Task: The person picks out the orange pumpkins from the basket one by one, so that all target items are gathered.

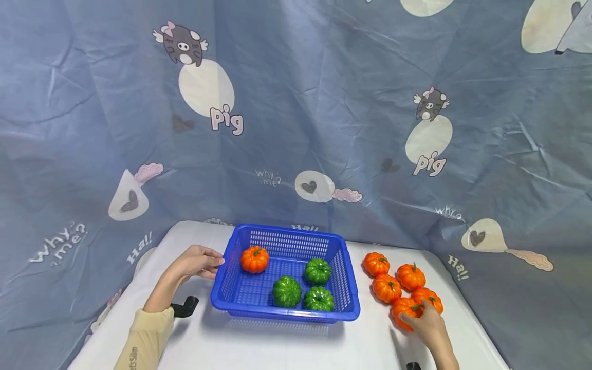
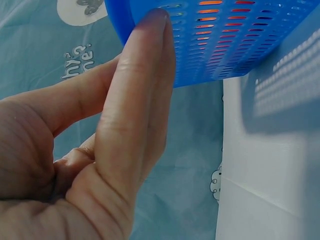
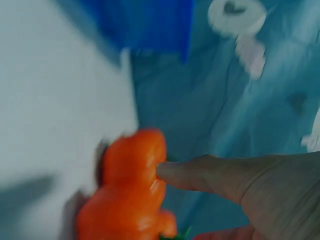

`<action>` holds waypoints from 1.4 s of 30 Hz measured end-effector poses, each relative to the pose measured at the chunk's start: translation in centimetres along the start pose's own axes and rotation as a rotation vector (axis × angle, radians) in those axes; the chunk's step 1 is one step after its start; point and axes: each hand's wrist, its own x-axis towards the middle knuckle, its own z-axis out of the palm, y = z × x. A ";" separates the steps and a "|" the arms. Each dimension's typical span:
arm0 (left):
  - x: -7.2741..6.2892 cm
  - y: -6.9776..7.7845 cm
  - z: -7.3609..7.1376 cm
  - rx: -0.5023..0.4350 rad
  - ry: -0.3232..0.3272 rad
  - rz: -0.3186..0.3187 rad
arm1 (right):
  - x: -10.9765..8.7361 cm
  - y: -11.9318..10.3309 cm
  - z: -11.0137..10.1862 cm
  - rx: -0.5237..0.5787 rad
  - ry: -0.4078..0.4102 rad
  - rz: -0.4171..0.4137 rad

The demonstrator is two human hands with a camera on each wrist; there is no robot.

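Observation:
A blue plastic basket [image 1: 285, 315] stands mid-table, with one orange pumpkin [image 1: 254, 259] and three green pumpkins [image 1: 287, 292] inside. My left hand [image 1: 200, 260] pinches its left rim; up close in the left wrist view, the fingers [image 2: 132, 100] lie along the perforated wall. Right of the basket, several orange pumpkins sit in a cluster. Over the nearest of them [image 1: 403, 308] is my right hand [image 1: 431, 329], thumb and fingers spread around its top. In the blurred right wrist view, an extended digit reaches the orange pumpkins [image 3: 125, 210], and their lower part is out of frame.
A white cloth covers the table [image 1: 259, 349]. Behind and at both sides hangs a blue-grey curtain [image 1: 287, 128] printed with pigs. Black wrist camera parts [image 1: 185, 307] stick out beside the forearms. Other orange pumpkins [image 1: 376, 263] lie just beyond the right hand.

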 end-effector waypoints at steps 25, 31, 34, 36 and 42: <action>0.1 0.0 -0.2 -0.021 -0.009 0.023 | -0.4 -21.0 2.8 0.155 -0.090 -0.496; 0.2 -0.3 0.1 -0.030 -0.004 0.020 | 0.8 -24.3 6.2 0.218 -0.233 -0.580; 0.2 -0.4 0.2 -0.020 0.009 0.008 | 1.1 -25.7 8.0 0.265 -0.303 -0.580; 0.2 -0.5 0.2 -0.007 0.015 0.006 | 1.2 -26.6 9.0 0.291 -0.336 -0.573; 0.0 -0.4 0.0 -0.004 0.021 0.002 | 1.7 -28.9 12.2 0.310 -0.342 -0.553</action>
